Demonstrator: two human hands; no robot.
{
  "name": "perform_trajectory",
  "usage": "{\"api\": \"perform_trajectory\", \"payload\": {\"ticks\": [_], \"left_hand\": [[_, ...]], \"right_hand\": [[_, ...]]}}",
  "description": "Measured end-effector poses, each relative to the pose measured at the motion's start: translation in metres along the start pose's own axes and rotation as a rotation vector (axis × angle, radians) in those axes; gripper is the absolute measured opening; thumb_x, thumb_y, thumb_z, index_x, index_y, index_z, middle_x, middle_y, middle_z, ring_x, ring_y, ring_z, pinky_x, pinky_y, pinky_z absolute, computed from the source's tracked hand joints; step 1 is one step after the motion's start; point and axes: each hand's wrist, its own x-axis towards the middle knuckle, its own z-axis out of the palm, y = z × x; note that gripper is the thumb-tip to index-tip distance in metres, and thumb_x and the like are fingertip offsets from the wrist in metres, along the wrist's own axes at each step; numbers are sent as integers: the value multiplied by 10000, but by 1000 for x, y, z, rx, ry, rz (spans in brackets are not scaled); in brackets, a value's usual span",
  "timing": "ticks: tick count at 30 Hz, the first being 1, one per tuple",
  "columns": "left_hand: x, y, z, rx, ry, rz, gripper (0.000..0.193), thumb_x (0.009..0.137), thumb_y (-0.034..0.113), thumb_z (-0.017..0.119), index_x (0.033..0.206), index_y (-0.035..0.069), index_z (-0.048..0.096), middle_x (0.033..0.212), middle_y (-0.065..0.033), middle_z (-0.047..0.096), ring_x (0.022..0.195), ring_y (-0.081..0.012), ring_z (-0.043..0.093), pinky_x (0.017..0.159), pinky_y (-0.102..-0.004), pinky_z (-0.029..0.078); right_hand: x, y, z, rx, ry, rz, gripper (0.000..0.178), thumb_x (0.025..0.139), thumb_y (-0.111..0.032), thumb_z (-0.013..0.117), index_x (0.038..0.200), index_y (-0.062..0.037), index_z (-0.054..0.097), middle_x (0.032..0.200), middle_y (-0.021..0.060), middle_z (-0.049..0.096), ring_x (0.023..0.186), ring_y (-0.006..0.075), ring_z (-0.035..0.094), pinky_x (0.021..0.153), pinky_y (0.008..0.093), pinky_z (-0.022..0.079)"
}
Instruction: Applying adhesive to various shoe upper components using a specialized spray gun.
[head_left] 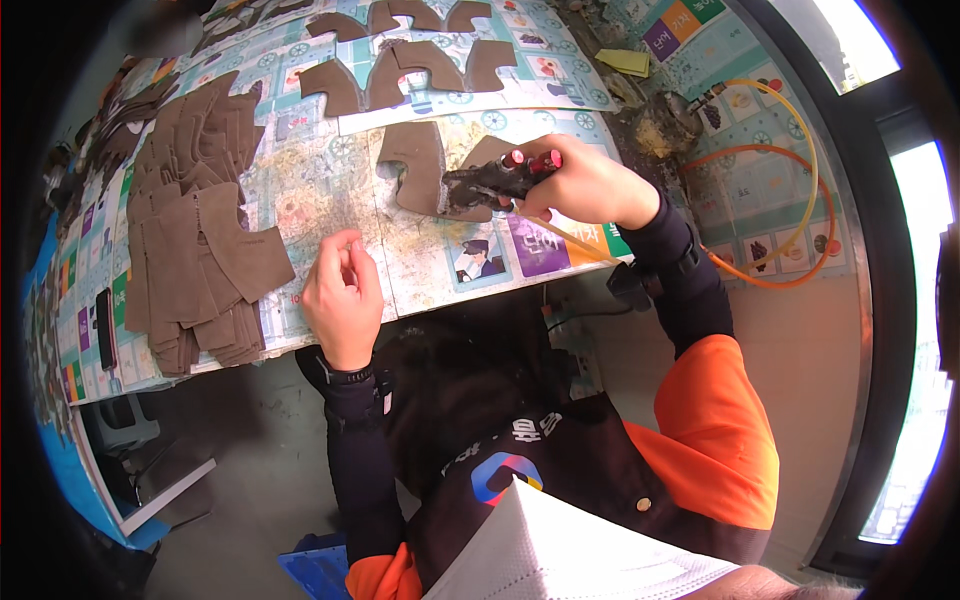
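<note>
In my right hand is a black, crusted hand-held applicator with red knobs, its tip at the inner edge of a brown U-shaped cut piece. The applicator and hand hide part of that piece, which lies flat on the table. My left hand rests at the table's front edge, left of the piece. Its fingers curl loosely and nothing shows in them. Beside it on the left is a fanned pile of similar brown pieces.
More brown pieces lie in rows on a sheet at the back. A crusted pot stands at the right, near a yellow hose and an orange hose. The patterned table is stained. A phone-like black object lies far left.
</note>
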Motion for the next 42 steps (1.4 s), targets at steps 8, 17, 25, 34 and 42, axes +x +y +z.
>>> {"api": "perform_trajectory", "payload": {"ticks": [8, 17, 25, 34, 42], "left_hand": [[0, -1, 0, -12, 2, 0, 75, 921, 66, 619, 991, 79, 641, 636, -48, 557, 534, -187, 553, 508, -341, 427], [0, 0, 1, -13, -7, 0, 74, 922, 64, 618, 992, 77, 640, 638, -50, 563, 535, -198, 556, 515, -345, 434], [-1, -2, 1, -16, -12, -28, 78, 927, 68, 615, 1000, 76, 642, 654, -61, 587, 555, -207, 580, 523, -349, 444], [-1, 0, -1, -26, -20, -47, 82, 931, 66, 610, 1006, 74, 642, 648, -67, 584, 556, -214, 582, 528, -351, 448], [-1, -1, 0, -26, -33, -50, 95, 928, 50, 613, 1017, 71, 641, 657, -77, 594, 556, -218, 582, 539, -352, 456]], "right_hand": [[-2, -3, -1, -21, 37, 69, 491, 688, -10, 706, 1159, 95, 619, 779, 86, 659, 717, 123, 607, 688, 268, 501], [0, 19, -8, 60, 109, -42, 317, 674, -13, 655, 979, 70, 661, 695, 76, 636, 602, 133, 573, 595, 287, 469], [-7, 8, 0, -28, 37, 9, 462, 682, -12, 695, 1126, 98, 635, 744, 58, 649, 671, 112, 591, 643, 264, 489], [-1, 26, -6, -8, 185, -142, 235, 658, -46, 638, 861, 65, 679, 637, 119, 645, 554, 191, 602, 571, 323, 472], [0, 27, -16, -90, 127, -142, 141, 707, 20, 682, 845, 48, 671, 675, 52, 602, 595, 120, 566, 622, 256, 454]]}}
